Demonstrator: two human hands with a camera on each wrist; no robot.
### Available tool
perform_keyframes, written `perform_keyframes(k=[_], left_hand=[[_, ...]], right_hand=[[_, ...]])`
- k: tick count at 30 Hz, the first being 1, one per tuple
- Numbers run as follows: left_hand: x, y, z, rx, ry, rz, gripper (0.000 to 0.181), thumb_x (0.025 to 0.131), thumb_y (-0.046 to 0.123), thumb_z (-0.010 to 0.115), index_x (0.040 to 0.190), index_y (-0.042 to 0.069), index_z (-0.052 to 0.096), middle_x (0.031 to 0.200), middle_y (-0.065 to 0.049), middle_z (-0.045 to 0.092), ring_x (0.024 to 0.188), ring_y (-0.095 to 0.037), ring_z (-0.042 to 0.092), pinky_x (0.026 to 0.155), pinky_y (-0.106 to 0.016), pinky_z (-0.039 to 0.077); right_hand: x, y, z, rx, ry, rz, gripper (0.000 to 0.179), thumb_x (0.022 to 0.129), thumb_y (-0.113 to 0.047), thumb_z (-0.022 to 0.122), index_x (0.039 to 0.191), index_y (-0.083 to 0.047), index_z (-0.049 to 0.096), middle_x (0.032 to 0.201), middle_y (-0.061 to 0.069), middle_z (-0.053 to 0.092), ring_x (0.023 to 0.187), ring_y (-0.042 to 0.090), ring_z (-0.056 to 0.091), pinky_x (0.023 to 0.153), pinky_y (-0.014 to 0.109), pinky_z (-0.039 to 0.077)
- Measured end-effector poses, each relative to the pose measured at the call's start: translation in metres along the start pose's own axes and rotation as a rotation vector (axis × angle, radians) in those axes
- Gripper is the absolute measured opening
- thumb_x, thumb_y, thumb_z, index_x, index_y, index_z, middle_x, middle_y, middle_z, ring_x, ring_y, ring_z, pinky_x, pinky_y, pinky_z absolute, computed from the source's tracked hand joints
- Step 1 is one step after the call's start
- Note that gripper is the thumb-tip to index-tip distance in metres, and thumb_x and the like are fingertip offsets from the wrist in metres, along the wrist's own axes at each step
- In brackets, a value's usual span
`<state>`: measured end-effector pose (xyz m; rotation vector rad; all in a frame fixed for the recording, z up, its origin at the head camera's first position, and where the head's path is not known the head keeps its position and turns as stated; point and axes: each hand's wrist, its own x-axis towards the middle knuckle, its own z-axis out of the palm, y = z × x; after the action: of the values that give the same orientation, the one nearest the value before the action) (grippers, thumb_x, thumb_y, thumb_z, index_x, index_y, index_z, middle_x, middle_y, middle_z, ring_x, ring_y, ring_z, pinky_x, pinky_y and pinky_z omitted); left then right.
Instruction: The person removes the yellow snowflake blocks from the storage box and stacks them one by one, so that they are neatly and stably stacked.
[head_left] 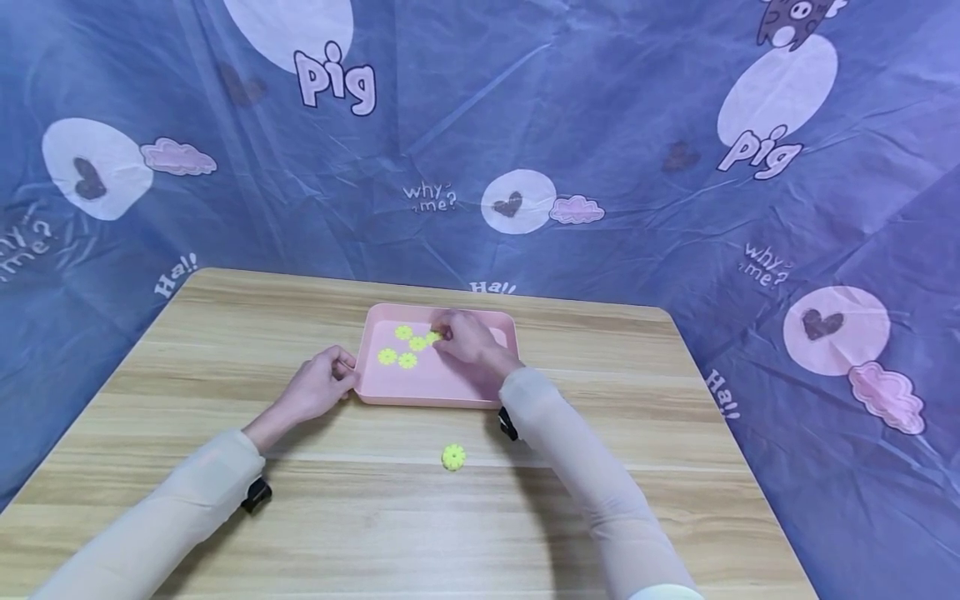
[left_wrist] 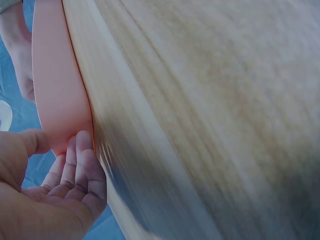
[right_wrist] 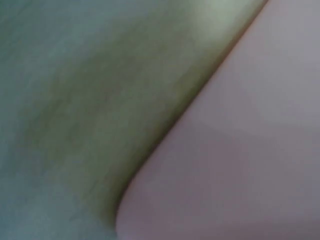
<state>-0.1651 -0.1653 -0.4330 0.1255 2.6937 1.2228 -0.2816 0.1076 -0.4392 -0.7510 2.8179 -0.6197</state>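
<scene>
We see a table [head_left: 390, 450] with a light, streaky wood-grain top and rounded far corners. Past its far, left and right edges we see a creased blue cloth [head_left: 450, 142] printed with hearts [head_left: 507, 205], pink clouds [head_left: 577, 210] and words [head_left: 335, 81]. Soft shadows [head_left: 551, 517] lie toward the near edge.

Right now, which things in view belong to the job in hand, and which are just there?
Seemingly the job:
pink tray
yellow flower pieces inside it
loose flower piece outside it

Only surroundings or worn:
wood-grain table
patterned blue cloth
black wrist pieces
</scene>
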Motion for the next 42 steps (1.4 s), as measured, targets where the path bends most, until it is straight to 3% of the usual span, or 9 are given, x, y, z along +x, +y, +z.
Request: perform_keyframes(k=[10,19,25,34,42], left_hand=[[0.001,-0.001,0.0,-0.015,0.002,0.01,0.021,0.101,0.011,0.063,0.116,-0.003,0.061,0.09,-0.01,0.071,0.074,-0.016,0.068,0.08,-0.031,0.048],[0.003,-0.003,-0.001,-0.007,-0.009,0.006,0.021,0.102,0.013,0.062,0.117,-0.002,0.061,0.092,-0.01,0.071,0.074,-0.014,0.068,0.078,-0.028,0.049],[0.003,-0.003,0.0,-0.013,-0.009,0.006,0.021,0.101,0.011,0.063,0.117,-0.003,0.061,0.093,-0.011,0.071,0.074,-0.016,0.068,0.077,-0.03,0.05],[0.004,-0.002,-0.001,-0.004,-0.005,0.009,0.022,0.102,0.012,0.062,0.117,-0.003,0.061,0.093,-0.011,0.072,0.074,-0.015,0.068,0.076,-0.028,0.049],[0.004,-0.002,-0.001,-0.004,-0.005,0.014,0.022,0.101,0.01,0.062,0.118,-0.004,0.061,0.093,-0.012,0.071,0.074,-0.016,0.069,0.078,-0.031,0.05]], right_hand=[[-0.007,0.005,-0.007,0.029,-0.056,-0.026,0.027,0.095,-0.016,0.076,0.121,-0.008,0.075,0.111,0.007,0.072,0.102,0.018,0.065,0.098,0.033,0.053],[-0.016,0.01,-0.009,0.178,-0.098,-0.008,0.024,0.092,-0.007,0.079,0.115,-0.005,0.074,0.105,0.009,0.072,0.096,0.013,0.062,0.095,0.028,0.053],[-0.022,0.011,-0.011,0.204,-0.08,0.005,0.025,0.09,-0.008,0.081,0.113,-0.005,0.071,0.106,0.01,0.072,0.097,0.016,0.065,0.093,0.028,0.054],[-0.033,0.012,-0.015,0.171,-0.034,0.089,0.025,0.09,-0.012,0.081,0.113,-0.011,0.072,0.109,0.007,0.075,0.105,0.021,0.071,0.102,0.038,0.055],[-0.041,0.016,-0.018,0.25,-0.008,0.027,0.014,0.094,-0.005,0.073,0.108,-0.003,0.074,0.101,0.012,0.077,0.093,0.019,0.07,0.09,0.03,0.057]])
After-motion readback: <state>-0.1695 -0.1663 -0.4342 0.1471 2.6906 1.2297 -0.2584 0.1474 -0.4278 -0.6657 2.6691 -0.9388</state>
